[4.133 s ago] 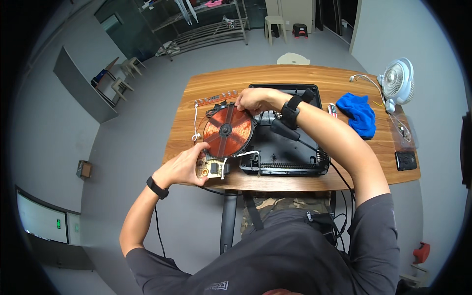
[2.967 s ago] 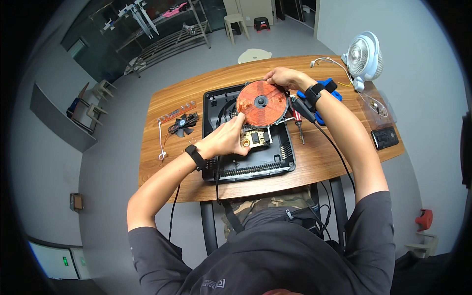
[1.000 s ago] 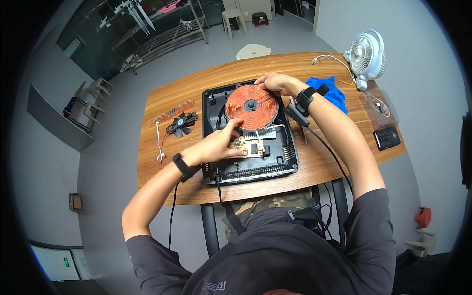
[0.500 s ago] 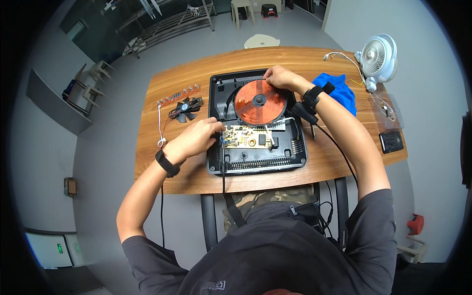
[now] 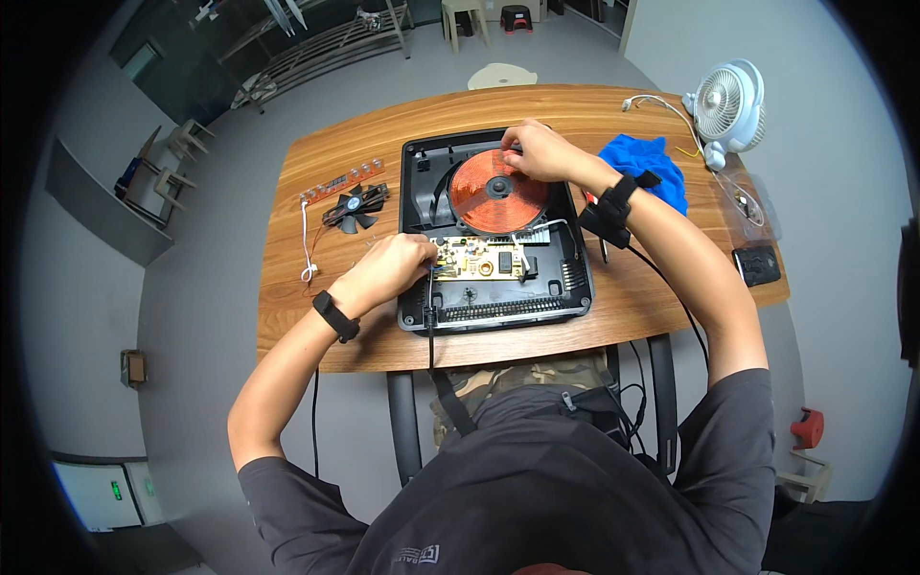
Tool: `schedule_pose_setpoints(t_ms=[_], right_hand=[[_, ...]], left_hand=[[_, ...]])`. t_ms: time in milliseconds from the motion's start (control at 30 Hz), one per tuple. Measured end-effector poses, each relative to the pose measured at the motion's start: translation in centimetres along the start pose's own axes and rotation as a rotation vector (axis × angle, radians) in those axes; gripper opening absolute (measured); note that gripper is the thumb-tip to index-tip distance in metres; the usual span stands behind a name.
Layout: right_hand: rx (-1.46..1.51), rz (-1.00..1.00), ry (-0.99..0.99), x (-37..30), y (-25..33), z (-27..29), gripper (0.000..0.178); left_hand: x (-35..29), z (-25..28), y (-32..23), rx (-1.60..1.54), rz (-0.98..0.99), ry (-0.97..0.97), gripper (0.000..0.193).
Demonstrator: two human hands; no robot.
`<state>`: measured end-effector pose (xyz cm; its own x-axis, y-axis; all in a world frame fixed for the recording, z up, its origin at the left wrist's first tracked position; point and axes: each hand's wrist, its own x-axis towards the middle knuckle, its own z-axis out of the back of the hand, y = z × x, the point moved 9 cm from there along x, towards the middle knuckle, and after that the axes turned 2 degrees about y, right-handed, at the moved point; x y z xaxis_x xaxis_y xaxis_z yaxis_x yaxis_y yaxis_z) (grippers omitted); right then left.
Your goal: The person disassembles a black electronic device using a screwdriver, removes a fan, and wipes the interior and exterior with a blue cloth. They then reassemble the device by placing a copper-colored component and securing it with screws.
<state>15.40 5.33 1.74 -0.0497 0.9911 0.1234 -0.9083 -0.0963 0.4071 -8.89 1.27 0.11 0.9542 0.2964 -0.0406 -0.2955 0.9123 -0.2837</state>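
In front of me lies the black housing point(image 5: 414, 206) of an induction cooker, its inside exposed. A round copper coil point(image 5: 474, 203) sits in its far part, and a tan circuit board point(image 5: 487, 259) lies nearer to me. My left hand point(image 5: 391, 268) is closed at the board's left end, beside thin blue wires; its fingertips are partly hidden, so what they pinch does not show. My right hand point(image 5: 544, 153) reaches over the housing's far right, its bent fingers closed at the coil's far edge. A black cord point(image 5: 431, 350) hangs from the housing's near left edge.
Left of the housing lie a small black fan point(image 5: 353, 208) and an orange strip board point(image 5: 342, 182) with a white lead. To the right are a blue cloth point(image 5: 644, 172), a white desk fan point(image 5: 725, 105), a clear tray point(image 5: 757, 206) and a black flat case point(image 5: 757, 266).
The whole view has shifted slightly. My right fingers have moved a little inward over the coil's far edge. My left hand stays at the board's left end.
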Motion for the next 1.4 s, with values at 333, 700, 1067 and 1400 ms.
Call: schedule_pose_setpoints(t_ms=[333, 700, 1067, 1400], right_hand=[[-0.019, -0.129, -0.118, -7.1, -4.4, 5.4, 0.021], [-0.232, -0.474, 0.044, -10.8, -11.2, 0.9, 0.051], [0.012, -0.532, 0.105, -10.4, -14.2, -1.2, 0.058], [0.433, -0.453, -0.168, -12.1, -8.7, 8.2, 0.037]], left_hand=[[0.7, -0.1, 1.0, -0.156, 0.05, -0.018, 0.014], [0.5, -0.3, 1.5, -0.281, 0.134, -0.025, 0.016], [0.0, -0.6, -0.6, -0.135, 0.03, 0.003, 0.023], [0.6, -0.4, -1.2, -0.159, 0.057, 0.082, 0.02]])
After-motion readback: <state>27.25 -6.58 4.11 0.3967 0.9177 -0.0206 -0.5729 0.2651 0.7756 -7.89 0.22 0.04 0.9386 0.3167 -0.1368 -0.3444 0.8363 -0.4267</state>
